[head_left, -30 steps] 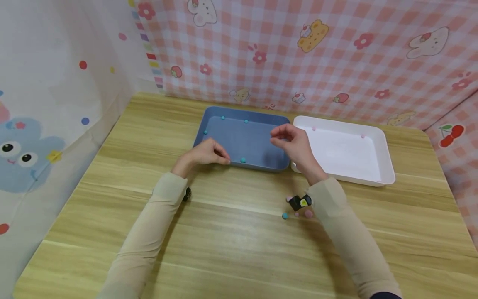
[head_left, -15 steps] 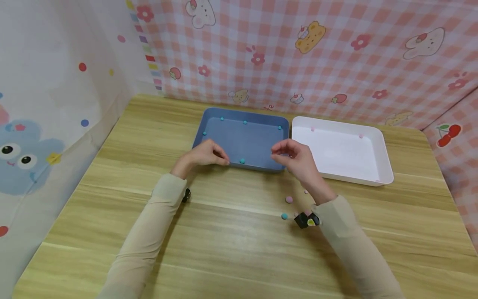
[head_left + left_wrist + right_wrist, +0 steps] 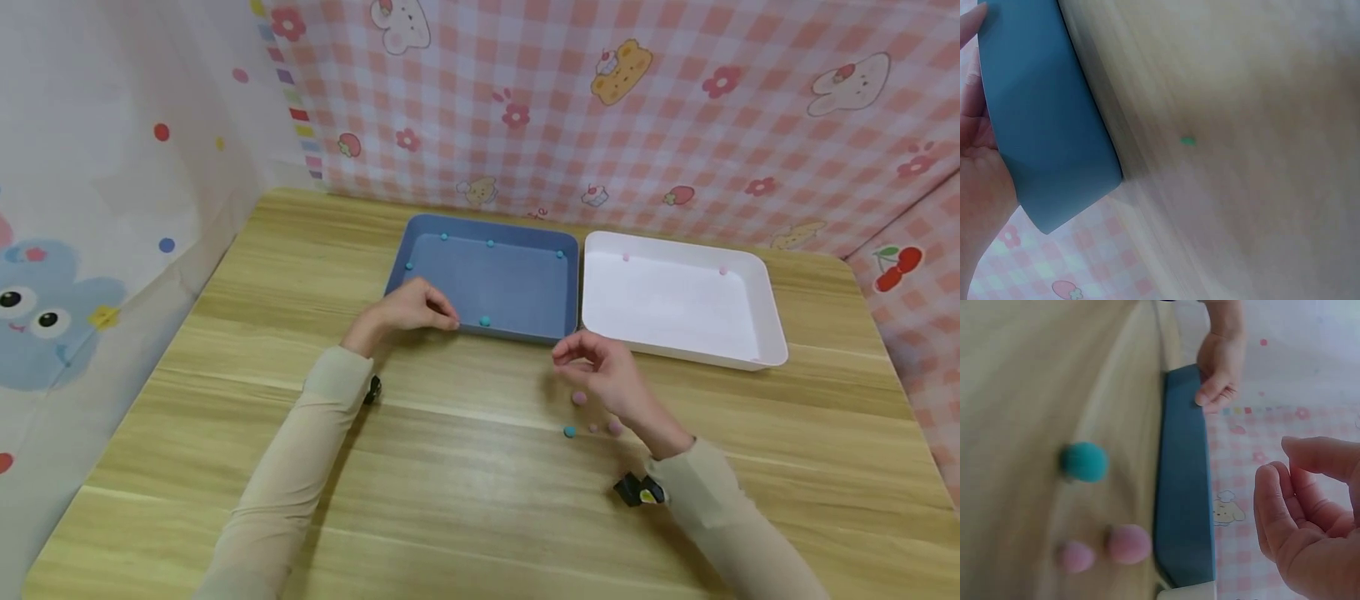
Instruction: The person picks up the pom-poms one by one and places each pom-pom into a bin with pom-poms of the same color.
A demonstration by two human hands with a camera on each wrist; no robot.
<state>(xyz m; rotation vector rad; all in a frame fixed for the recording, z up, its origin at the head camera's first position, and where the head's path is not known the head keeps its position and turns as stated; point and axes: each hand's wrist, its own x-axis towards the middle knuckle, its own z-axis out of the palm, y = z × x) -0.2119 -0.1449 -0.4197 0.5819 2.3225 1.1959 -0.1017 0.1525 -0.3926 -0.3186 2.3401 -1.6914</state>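
Observation:
My left hand point(image 3: 412, 306) holds the front left rim of a blue-grey tray point(image 3: 517, 287), with the thumb at the outer wall and fingers over the inside. Several small teal balls lie in this tray, one teal ball point(image 3: 485, 321) by its front wall. My right hand point(image 3: 603, 372) is over the table just in front of the trays, fingers loosely curved, thumb apart from them, holding nothing. Close below it lie a pink ball point(image 3: 579, 398), a teal ball point(image 3: 570, 432) and more pink balls, seen large in the right wrist view beside the teal ball point(image 3: 1085, 461).
A white tray point(image 3: 675, 304) stands right beside the blue-grey one, with pink balls point(image 3: 626, 257) at its back wall. Behind the wooden table point(image 3: 450, 500) hangs a pink checked cloth point(image 3: 555, 150). Black wrist camera mounts point(image 3: 637, 490) sit under the sleeves.
My right hand has moved from over the blue-grey tray toward me, to the loose balls. A teal ball in that tray's back right corner has come into view. The left hand stays put.

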